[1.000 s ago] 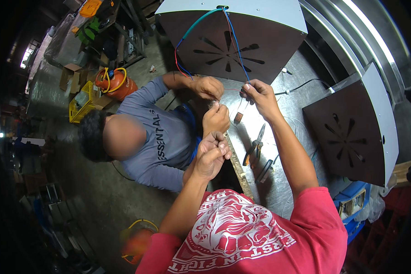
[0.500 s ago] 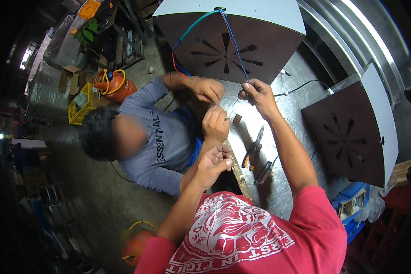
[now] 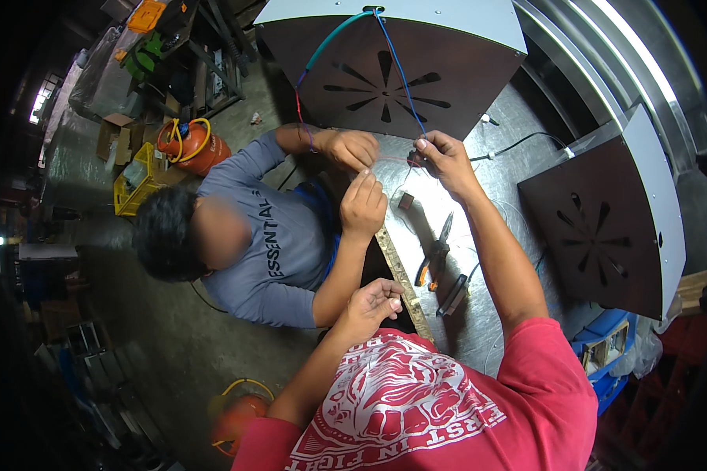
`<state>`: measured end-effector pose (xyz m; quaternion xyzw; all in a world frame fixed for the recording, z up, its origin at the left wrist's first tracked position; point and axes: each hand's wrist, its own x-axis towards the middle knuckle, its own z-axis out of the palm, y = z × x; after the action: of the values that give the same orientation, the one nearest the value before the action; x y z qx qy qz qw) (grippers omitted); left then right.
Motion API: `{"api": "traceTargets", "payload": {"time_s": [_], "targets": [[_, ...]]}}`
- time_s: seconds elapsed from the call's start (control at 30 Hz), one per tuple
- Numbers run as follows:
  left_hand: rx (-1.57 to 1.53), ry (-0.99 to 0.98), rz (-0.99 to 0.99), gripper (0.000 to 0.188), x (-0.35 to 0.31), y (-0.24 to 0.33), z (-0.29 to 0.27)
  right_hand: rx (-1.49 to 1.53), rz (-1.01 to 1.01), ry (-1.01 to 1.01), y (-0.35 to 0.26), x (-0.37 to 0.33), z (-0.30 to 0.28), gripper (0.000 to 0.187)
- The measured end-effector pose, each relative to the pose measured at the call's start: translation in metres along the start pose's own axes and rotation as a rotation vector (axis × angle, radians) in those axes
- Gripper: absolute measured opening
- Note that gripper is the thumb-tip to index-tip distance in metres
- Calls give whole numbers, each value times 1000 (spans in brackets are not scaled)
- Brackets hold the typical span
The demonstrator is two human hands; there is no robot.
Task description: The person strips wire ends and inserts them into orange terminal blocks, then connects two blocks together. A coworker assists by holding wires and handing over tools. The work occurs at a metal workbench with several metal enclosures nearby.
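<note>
My right hand (image 3: 446, 161) pinches the end of a blue wire (image 3: 403, 78) that hangs from a hole in the top of a large dark-fronted metal cabinet (image 3: 463, 82). A small black piece (image 3: 416, 159) shows at its fingertips, with a thin reddish wire leading toward a co-worker's hands (image 3: 353, 151). My left hand (image 3: 373, 308) is held low before my shirt, fingers curled against the thumb; whatever they hold, if anything, is too small to make out. Between my arms, orange-handled pliers (image 3: 436, 255) and a dark-handled tool (image 3: 452, 297) lie on the metal table (image 3: 487, 259).
The co-worker in a grey shirt (image 3: 283, 235) sits at the table's left edge. A second dark-fronted cabinet (image 3: 605, 228) stands at the right, with a black cable (image 3: 518, 144) nearby. A small brown block (image 3: 405, 201) lies on the table. Beyond are an orange gas cylinder (image 3: 204, 149) and a yellow crate (image 3: 136, 188).
My left hand has moved down, away from the co-worker's hands. My right hand stays at the blue wire. The co-worker's hands have shifted slightly left and up.
</note>
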<state>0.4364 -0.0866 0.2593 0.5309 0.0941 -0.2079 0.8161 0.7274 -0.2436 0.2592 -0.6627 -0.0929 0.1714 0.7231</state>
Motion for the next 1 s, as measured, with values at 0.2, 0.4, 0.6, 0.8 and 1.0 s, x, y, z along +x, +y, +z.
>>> {"api": "traceTargets", "payload": {"time_s": [0.2, 0.4, 0.6, 0.8, 1.0], "targets": [[242, 27, -87, 21, 31, -9, 5, -46, 10, -2, -4, -6, -1, 22], [797, 123, 162, 39, 86, -29, 19, -128, -55, 7, -12, -16, -8, 25], [934, 196, -27, 44, 105, -46, 13, -105, -55, 10, -20, -22, -25, 26], [981, 150, -31, 38, 104, -62, 2, -131, -68, -10, -17, -18, -31, 27], [988, 343, 68, 36, 123, -62, -8, -202, -56, -19, -16, -18, -31, 26]]}}
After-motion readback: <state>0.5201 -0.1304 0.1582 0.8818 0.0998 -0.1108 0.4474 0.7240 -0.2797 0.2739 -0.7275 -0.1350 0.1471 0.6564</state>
